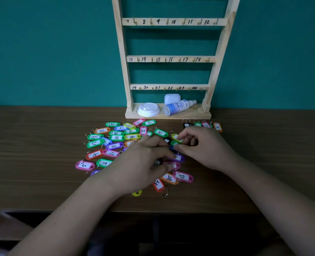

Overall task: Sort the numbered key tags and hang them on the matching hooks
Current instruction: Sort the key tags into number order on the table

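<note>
A loose pile of coloured numbered key tags (116, 137) lies on the wooden table (42, 145) in front of a wooden hook rack (168, 59). Its rails are numbered 7 to 24 and all visible hooks are bare. Three or more tags stand in a short row (206, 125) at the rack's right foot, ending with orange tag 4 (217, 127). My left hand (143, 163) lies over the pile's right part, its fingers spread on a purple tag (179, 157). My right hand (201, 145) pinches a green tag (174, 143) beside a yellow tag (176, 137).
On the rack's base sit a white cup lid (148, 109), a lying spray bottle (177, 107) and a small white case (172, 98). A teal wall stands behind. The table's front edge (171, 211) runs under my forearms.
</note>
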`<state>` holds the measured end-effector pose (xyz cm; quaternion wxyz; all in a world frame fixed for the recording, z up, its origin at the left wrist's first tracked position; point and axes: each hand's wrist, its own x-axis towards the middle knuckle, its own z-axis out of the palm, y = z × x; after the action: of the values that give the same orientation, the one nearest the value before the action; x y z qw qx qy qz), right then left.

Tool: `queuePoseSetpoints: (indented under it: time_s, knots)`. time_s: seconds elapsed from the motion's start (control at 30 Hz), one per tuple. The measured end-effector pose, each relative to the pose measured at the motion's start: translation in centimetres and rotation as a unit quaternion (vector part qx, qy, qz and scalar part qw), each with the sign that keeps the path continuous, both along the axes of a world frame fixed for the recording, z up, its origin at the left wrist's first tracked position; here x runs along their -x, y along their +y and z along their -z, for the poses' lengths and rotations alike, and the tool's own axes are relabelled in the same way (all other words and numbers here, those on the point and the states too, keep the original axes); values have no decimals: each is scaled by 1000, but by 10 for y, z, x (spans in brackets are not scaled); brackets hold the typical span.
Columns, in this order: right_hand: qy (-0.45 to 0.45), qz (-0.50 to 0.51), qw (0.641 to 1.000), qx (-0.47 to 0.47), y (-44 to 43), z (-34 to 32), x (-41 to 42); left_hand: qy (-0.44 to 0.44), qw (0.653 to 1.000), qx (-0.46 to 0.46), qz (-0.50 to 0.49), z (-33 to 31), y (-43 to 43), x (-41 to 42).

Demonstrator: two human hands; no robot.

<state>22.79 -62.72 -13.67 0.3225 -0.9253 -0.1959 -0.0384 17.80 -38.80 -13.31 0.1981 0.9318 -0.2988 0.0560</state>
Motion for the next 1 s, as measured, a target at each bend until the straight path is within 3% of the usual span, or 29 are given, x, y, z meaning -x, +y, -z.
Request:
queuePoseSetpoints:
  time_s: [0.6,1.0]
  knots:
    - [7,17,999,29,-3,-4,-3,-47,996,-72,-33,4,-3,3]
    - [-10,-11,998,55,2,-8,6,-1,995,-97,-15,2,4,1]
